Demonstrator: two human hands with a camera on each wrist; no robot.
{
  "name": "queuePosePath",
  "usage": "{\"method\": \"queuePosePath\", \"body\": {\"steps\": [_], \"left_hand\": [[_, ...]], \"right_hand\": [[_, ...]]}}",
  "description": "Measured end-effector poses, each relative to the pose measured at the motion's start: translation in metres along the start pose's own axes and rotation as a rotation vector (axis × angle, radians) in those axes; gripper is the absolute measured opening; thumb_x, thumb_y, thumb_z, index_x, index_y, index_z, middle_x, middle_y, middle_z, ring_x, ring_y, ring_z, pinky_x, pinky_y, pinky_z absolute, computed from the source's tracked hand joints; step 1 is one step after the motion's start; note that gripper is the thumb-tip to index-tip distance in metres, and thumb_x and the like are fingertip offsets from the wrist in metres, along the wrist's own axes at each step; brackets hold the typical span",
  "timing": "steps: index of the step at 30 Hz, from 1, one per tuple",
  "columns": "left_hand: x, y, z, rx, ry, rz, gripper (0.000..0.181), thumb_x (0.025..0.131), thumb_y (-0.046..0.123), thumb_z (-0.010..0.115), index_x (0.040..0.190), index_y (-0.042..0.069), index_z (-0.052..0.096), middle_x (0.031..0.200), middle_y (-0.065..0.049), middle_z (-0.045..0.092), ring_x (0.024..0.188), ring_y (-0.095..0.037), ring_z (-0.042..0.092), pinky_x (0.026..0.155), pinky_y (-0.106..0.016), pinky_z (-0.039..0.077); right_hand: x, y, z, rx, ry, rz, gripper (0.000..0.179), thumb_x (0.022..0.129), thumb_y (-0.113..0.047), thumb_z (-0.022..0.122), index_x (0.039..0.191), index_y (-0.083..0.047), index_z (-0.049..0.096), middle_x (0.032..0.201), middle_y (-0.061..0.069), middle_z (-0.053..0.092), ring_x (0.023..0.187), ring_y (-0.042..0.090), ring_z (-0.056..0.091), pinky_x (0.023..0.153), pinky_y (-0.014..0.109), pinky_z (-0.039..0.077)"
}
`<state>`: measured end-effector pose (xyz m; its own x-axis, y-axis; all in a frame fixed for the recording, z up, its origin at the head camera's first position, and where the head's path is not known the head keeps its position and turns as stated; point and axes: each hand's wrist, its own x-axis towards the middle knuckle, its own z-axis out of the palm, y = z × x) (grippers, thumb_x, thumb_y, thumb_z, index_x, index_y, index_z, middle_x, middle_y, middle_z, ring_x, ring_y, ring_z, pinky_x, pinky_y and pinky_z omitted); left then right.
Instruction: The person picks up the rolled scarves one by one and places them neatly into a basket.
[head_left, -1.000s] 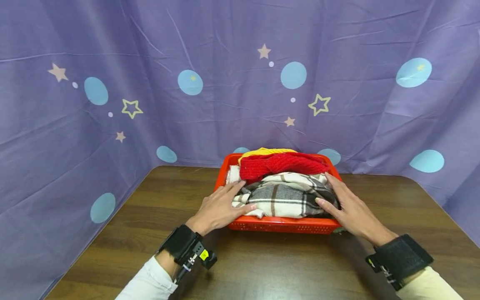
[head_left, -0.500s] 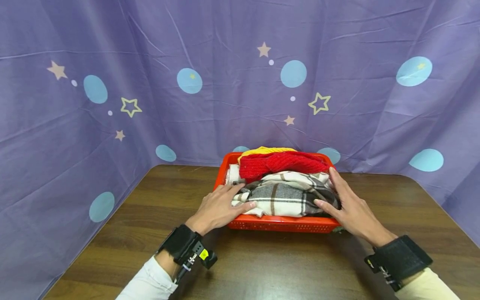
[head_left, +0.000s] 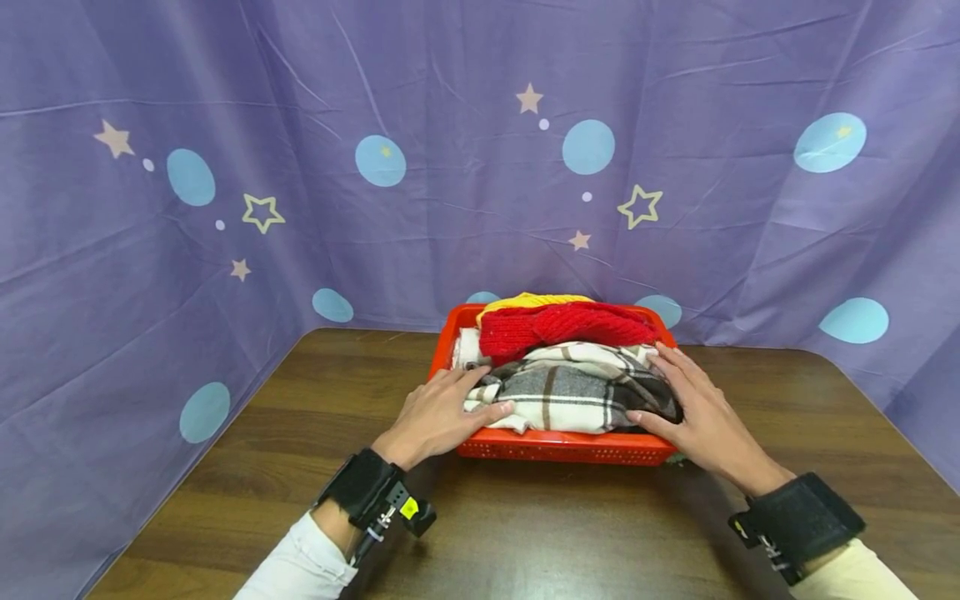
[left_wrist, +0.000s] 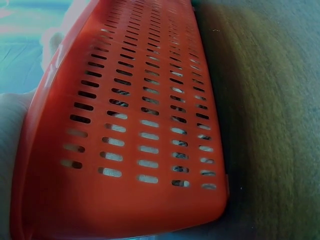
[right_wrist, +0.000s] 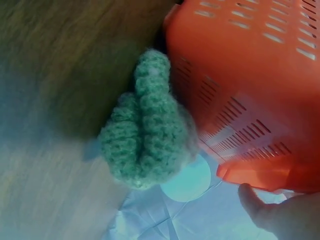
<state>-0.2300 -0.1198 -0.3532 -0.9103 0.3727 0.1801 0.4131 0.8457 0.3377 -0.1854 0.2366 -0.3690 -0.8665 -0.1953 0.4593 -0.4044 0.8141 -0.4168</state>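
A red plastic basket (head_left: 566, 450) with slotted walls stands on the table, heaped with cloth. In front lies a grey, white and brown plaid cloth (head_left: 577, 398); behind it come a red knitted piece (head_left: 570, 323) and a yellow knitted piece (head_left: 532, 300). My left hand (head_left: 438, 418) rests at the basket's left front corner, fingers extended, thumb over the plaid cloth. At the opposite corner my right hand (head_left: 708, 429) lies with spread fingers, its thumb at the plaid cloth's edge. Parts of both hands show beside the rim in the wrist views.
Against the basket's right side sits a green knitted item (right_wrist: 147, 125), barely visible in the head view. A folded white cloth (head_left: 467, 346) is tucked into the basket's left end. The brown wooden table (head_left: 315, 433) meets a purple curtain (head_left: 450, 167) behind.
My right hand's fingers have shifted slightly on the cloth and rim, first farther back, then nearer the plaid cloth. The left hand and the basket look the same.
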Motion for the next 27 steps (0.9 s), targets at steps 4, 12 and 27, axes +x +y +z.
{"method": "queuePosePath", "body": {"steps": [4,12,27], "left_hand": [[-0.0002,0.0,0.0003,0.0,0.0,0.001,0.084,0.088,0.078,0.049,0.152,0.022,0.048,0.152,-0.006,0.05,0.141,-0.034,0.042,0.104,-0.062,0.04],[0.0,-0.0006,0.0009,0.001,-0.003,-0.003,0.084,0.089,0.078,0.048,0.152,0.023,0.048,0.153,-0.006,0.049,0.142,-0.035,0.041,0.104,-0.062,0.04],[0.0006,-0.0009,0.001,0.007,-0.003,0.003,0.084,0.089,0.077,0.049,0.153,0.022,0.047,0.152,-0.006,0.05,0.141,-0.033,0.043,0.104,-0.061,0.041]], "right_hand": [[-0.0008,-0.0007,-0.0012,0.04,-0.022,0.082,0.109,0.084,-0.05,0.079,0.164,-0.023,0.01,0.166,0.013,0.023,0.141,0.047,0.037,0.099,0.073,0.033],[-0.0005,-0.0007,-0.0016,-0.01,-0.059,0.07,0.071,0.088,-0.052,0.074,0.144,-0.013,0.052,0.129,0.015,0.062,0.112,0.036,0.06,0.09,0.056,0.046],[-0.0013,-0.0008,-0.0023,0.044,-0.05,0.083,0.115,0.084,-0.051,0.079,0.164,-0.028,0.001,0.163,0.016,0.03,0.135,0.046,0.045,0.096,0.071,0.037]]}}
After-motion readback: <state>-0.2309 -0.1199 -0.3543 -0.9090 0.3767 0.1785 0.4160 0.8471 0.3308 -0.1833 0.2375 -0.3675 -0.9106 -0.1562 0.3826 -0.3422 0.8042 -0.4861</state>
